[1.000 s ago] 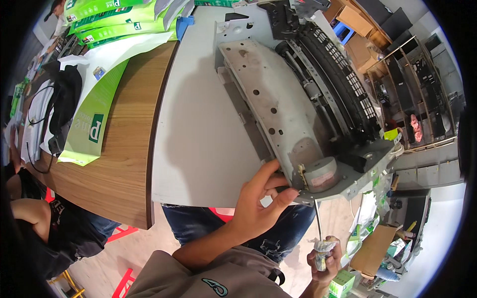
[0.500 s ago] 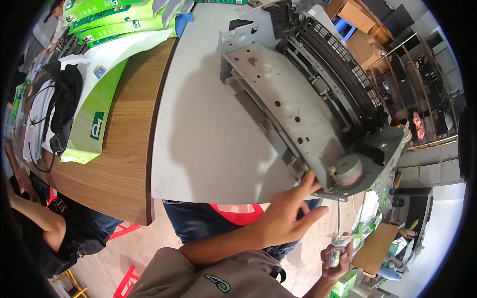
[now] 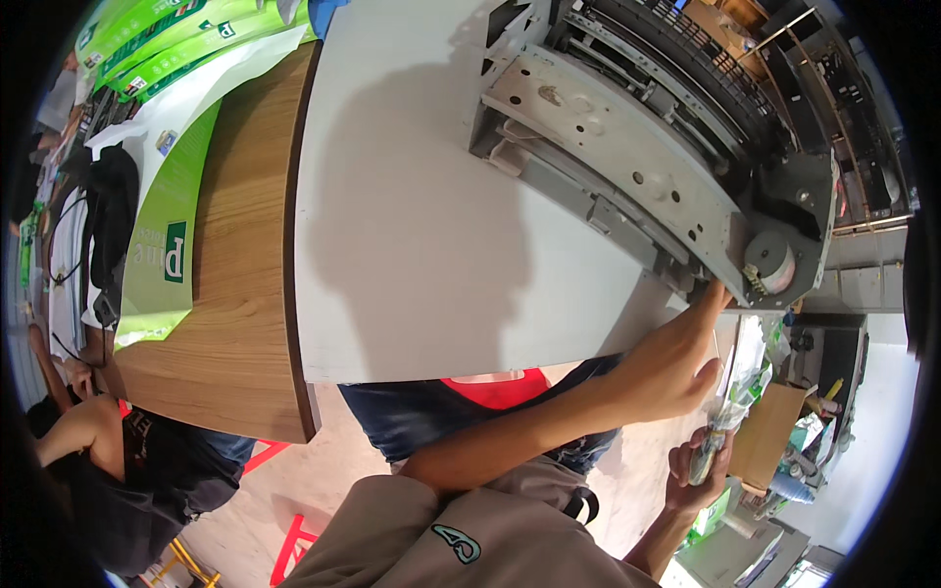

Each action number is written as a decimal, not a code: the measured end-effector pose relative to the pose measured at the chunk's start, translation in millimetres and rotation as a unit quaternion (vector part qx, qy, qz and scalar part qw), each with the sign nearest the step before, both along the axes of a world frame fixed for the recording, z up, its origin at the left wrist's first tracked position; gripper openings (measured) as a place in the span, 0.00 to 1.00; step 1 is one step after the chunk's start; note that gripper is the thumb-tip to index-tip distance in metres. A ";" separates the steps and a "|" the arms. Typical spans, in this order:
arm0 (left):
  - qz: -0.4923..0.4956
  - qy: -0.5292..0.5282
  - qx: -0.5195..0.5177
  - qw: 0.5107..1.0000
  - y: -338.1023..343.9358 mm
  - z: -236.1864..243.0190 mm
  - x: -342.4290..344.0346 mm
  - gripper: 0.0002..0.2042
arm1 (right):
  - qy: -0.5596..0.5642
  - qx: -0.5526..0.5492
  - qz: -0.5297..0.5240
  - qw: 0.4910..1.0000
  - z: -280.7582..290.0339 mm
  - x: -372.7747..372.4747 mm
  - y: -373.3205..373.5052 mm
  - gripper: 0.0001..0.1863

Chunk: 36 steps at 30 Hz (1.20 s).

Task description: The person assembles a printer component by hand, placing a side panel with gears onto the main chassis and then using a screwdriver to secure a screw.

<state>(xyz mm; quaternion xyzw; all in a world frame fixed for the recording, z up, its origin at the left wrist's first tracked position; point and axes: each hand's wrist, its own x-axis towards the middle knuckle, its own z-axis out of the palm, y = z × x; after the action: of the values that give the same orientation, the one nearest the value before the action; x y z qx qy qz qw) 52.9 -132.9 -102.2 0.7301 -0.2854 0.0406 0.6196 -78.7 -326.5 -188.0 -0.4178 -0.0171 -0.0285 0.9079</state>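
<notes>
A metal printer chassis [image 3: 627, 162] with a black roller section lies at the right of the white table. A round motor [image 3: 769, 263] is fixed on its near right end. My left hand [image 3: 676, 363] reaches to the lower edge of that end, fingers hooked under the metal and partly hidden, thumb apart. Below and to the right, my right hand [image 3: 720, 470] is wrapped around the clear handle of a screwdriver [image 3: 708, 453]. Its thin shaft points up toward the chassis end; where the tip rests I cannot make out.
A wooden table [image 3: 240, 245] adjoins on the left, with green paper packs [image 3: 186, 44] and a black cloth-like item [image 3: 110, 211]. Another person [image 3: 147, 470] sits at the lower left. A red stool [image 3: 505, 392] is under the table; a cardboard box [image 3: 769, 436] stands at right.
The chassis has shifted right and turned, its near end now farther from me. My left hand has moved right along with it, and the right hand with the screwdriver has risen slightly rightward.
</notes>
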 end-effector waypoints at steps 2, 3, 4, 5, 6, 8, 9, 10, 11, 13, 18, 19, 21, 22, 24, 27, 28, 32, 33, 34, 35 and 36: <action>-0.005 0.001 -0.020 1.000 -3.8 0.6 8.6 0.43 | 0.013 0.009 -0.001 1.000 1.8 8.2 0.7 0.26; 0.012 -0.025 -0.013 1.000 -4.8 -0.7 11.8 0.43 | 0.012 0.015 0.001 1.000 3.1 12.9 2.7 0.25; 0.012 -0.024 -0.012 1.000 -5.9 -1.8 14.3 0.43 | 0.012 0.015 0.002 1.000 4.6 15.9 5.3 0.25; 0.009 -0.039 -0.022 0.999 -6.9 -2.8 16.6 0.43 | 0.010 0.011 0.003 1.000 6.4 17.9 8.8 0.25; 0.006 -0.053 -0.031 0.998 -6.3 -1.1 18.8 0.43 | 0.009 0.008 0.005 1.000 7.9 19.9 12.6 0.26; 0.008 -0.023 -0.029 0.999 -2.6 1.7 23.1 0.43 | -0.004 0.017 0.007 1.000 9.3 22.6 23.7 0.28; 0.008 0.008 -0.027 1.000 -0.2 3.9 24.4 0.42 | -0.008 0.024 0.010 1.000 6.3 25.0 27.7 0.27; 0.036 -0.011 -0.057 0.998 2.5 6.2 24.6 0.41 | -0.011 0.031 0.013 0.999 4.0 27.8 31.8 0.27; 0.058 -0.040 -0.062 0.996 6.0 8.7 23.4 0.40 | -0.009 0.036 0.012 0.999 4.9 30.5 37.6 0.25; 0.081 -0.069 -0.068 0.992 16.2 17.7 17.1 0.39 | 0.039 0.087 -0.025 0.995 8.6 30.4 51.6 0.22; 0.171 -0.051 -0.071 0.981 56.4 43.7 -16.1 0.30 | -0.022 -0.066 0.008 0.998 16.8 35.0 78.5 0.33; 0.201 -0.064 -0.063 0.976 67.0 48.6 -21.5 0.28 | -0.002 -0.030 0.017 0.999 17.9 39.1 79.1 0.32; 0.276 -0.129 -0.035 0.952 93.5 62.1 -29.7 0.24 | 0.029 0.011 0.012 0.999 20.7 50.4 85.6 0.30; 0.323 -0.142 -0.038 0.935 106.5 68.8 -34.7 0.21 | 0.030 0.012 -0.004 0.999 19.4 55.1 91.7 0.31; 0.423 -0.160 0.010 0.892 128.7 88.8 -44.1 0.20 | 0.001 -0.034 0.024 0.999 22.3 59.8 96.8 0.36; 0.513 -0.181 0.035 0.838 151.4 109.8 -51.1 0.21 | -0.009 -0.052 0.060 0.997 32.3 69.4 98.2 0.44; 0.558 -0.193 0.052 0.806 158.5 115.2 -51.0 0.21 | 0.001 -0.033 0.067 0.997 34.3 73.1 100.0 0.46; 0.591 -0.181 0.102 0.779 178.2 123.6 -56.2 0.22 | -0.039 -0.056 0.101 0.992 34.8 78.5 108.3 0.49; 0.590 -0.172 0.114 0.781 179.4 123.7 -57.8 0.23 | -0.047 -0.047 0.104 0.992 36.3 80.2 109.7 0.43; 0.588 -0.162 0.125 0.782 181.0 123.6 -59.1 0.24 | -0.048 -0.047 0.103 0.992 38.0 81.7 110.8 0.43; 0.588 -0.163 0.125 0.783 183.7 122.9 -59.9 0.24 | -0.036 -0.045 0.095 0.994 39.6 83.0 111.7 0.44; 0.591 -0.165 0.136 0.778 187.3 122.3 -60.8 0.23 | -0.023 -0.043 0.086 0.995 41.0 84.3 112.3 0.45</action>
<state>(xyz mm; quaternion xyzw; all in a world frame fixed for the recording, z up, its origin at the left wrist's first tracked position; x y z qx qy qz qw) -7.9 54.4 20.1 0.8139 0.1018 0.4798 0.3113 5.6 -214.1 -147.0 -0.4523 -0.0754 0.0410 0.8877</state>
